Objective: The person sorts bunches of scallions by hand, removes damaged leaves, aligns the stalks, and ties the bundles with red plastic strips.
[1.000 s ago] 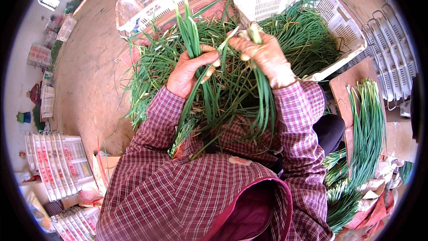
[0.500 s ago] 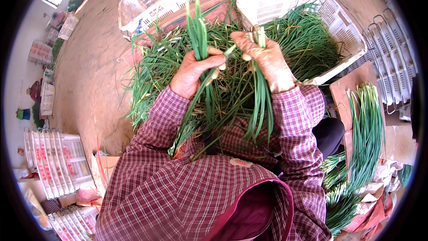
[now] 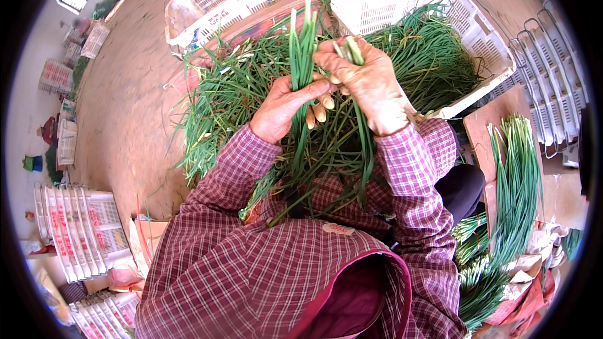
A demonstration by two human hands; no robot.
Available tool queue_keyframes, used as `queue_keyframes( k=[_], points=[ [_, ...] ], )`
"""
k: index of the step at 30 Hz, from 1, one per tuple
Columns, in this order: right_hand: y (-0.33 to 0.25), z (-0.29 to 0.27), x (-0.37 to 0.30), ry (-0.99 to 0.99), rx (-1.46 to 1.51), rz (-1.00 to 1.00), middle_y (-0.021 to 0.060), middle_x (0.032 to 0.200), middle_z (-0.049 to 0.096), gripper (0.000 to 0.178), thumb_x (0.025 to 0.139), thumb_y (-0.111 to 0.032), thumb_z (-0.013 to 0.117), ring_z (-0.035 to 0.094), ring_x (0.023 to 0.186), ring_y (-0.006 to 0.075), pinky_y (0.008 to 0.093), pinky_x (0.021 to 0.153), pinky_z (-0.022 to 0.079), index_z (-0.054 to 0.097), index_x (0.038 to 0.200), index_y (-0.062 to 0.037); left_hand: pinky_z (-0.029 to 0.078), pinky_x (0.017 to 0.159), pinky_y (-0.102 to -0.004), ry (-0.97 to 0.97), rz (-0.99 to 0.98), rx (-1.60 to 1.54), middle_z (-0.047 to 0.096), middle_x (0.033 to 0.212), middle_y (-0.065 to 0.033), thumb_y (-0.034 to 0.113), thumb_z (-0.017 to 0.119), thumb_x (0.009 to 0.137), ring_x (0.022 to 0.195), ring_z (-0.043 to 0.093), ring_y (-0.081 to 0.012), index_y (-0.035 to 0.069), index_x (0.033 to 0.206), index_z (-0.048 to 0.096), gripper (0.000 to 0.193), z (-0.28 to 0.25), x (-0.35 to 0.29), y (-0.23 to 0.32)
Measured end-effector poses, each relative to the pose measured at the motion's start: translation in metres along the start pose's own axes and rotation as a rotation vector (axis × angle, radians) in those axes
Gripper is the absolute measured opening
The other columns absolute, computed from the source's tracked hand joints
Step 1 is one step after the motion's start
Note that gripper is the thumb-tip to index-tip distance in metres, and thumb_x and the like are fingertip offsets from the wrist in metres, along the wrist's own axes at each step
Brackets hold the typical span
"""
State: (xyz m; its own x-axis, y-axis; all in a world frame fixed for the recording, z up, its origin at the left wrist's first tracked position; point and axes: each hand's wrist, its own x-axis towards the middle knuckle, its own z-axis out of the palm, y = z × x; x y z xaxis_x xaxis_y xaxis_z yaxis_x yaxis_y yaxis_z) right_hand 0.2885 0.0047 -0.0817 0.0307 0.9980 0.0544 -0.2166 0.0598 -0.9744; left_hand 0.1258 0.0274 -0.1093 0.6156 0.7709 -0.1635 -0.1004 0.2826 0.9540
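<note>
My left hand (image 3: 286,105) is closed around a bundle of green garlic chives (image 3: 304,41), their cut ends pointing up and long leaves hanging below. My right hand (image 3: 369,81) grips a smaller bunch of chives (image 3: 349,50), whose pale ends stick out above the fingers and whose leaves trail downward. The fingertips of both hands meet or nearly meet between the bunches; what lies between them is too small to make out. Under the hands spreads a loose heap of chives (image 3: 235,88), part of it reaching across my lap.
A white plastic crate (image 3: 402,1) full of chives stands at the far right, another white crate (image 3: 232,0) at the far left. Sorted chives (image 3: 516,169) lie on a board (image 3: 483,129) to my right. Stacked crates (image 3: 81,229) stand at left.
My left hand has moved right with its bundle, and my right hand has turned inward, so the two are now close together. The loose stalk between them no longer shows.
</note>
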Motion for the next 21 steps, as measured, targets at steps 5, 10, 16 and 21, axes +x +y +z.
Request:
queue_keyframes(
  k=[5, 10, 16, 21],
  points=[
    [0.001, -0.002, 0.001, -0.025, 0.094, 0.103, 0.0055, 0.068, 0.059, 0.015, 0.086, -0.011, 0.062, 0.050, 0.045, 0.0103, 0.0236, 0.041, 0.041, 0.059, 0.093, 0.0013, 0.049, 0.046, -0.0229, -0.008, 0.023, 0.049, 0.065, 0.083, -0.0097, 0.022, 0.053, 0.092, 0.063, 0.063, -0.0143, 0.001, 0.106, 0.056, 0.026, 0.002, -0.005, -0.002],
    [0.017, -0.036, 0.013, 0.083, 0.050, -0.199, 0.0096, 0.087, 0.066, 0.020, 0.087, -0.023, 0.062, 0.059, 0.075, 0.0125, 0.0234, 0.061, 0.050, 0.057, 0.096, -0.0054, 0.052, 0.052, -0.0257, 0.080, 0.015, -0.130, 0.064, 0.081, -0.0090, 0.027, 0.049, 0.094, 0.066, 0.064, -0.0170, -0.001, 0.110, 0.055, 0.033, -0.010, -0.003, 0.001],
    [-0.013, -0.047, 0.014, 0.261, 0.108, 0.050, 0.0090, 0.095, 0.065, 0.030, 0.087, -0.024, 0.061, 0.060, 0.076, 0.0117, 0.0233, 0.053, 0.049, 0.058, 0.109, -0.0033, 0.044, 0.039, -0.0257, -0.099, 0.030, 0.012, 0.052, 0.058, -0.0046, 0.028, 0.042, 0.096, 0.043, 0.050, -0.0129, -0.006, 0.103, 0.055, 0.037, -0.015, -0.005, 0.006],
    [-0.009, -0.039, 0.029, -0.049, 0.139, 0.044, 0.0030, 0.081, 0.062, 0.034, 0.083, -0.022, 0.067, 0.053, 0.062, 0.0078, 0.0171, 0.048, 0.044, 0.058, 0.108, -0.0015, 0.044, 0.041, -0.0236, -0.254, -0.068, 0.160, 0.056, 0.062, -0.0064, 0.031, 0.039, 0.097, 0.044, 0.052, -0.0115, -0.006, 0.107, 0.054, 0.041, 0.000, -0.003, 0.008]
  ],
)
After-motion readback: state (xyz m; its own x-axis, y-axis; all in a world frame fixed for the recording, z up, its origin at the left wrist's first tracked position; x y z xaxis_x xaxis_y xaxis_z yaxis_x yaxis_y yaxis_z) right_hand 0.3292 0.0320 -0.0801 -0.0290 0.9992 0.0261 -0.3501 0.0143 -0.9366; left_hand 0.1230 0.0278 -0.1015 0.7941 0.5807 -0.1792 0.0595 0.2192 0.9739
